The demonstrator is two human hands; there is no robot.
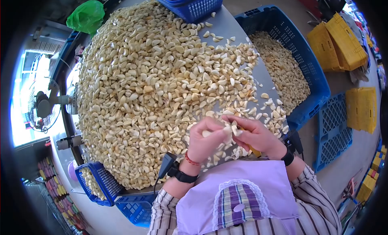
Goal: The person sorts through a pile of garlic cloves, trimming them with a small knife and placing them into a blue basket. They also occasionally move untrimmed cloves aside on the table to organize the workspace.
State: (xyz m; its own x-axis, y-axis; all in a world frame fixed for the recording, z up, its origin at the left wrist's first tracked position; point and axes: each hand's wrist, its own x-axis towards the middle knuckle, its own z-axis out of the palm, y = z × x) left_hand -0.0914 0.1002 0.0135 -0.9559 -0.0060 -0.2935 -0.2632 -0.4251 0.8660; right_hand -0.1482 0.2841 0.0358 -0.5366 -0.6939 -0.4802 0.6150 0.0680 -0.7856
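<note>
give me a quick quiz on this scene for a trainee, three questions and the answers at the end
1. Multiple choice: where is the red bracelet?
A) on the right wrist
B) on the wrist of the left hand
C) on both wrists

2. True or false: the large blue crate to the right of the table holds pale cloves.

3. Fill in the colour: the plastic bag at the far left of the heap is ____.

Key: 1 B; 2 true; 3 green
</note>
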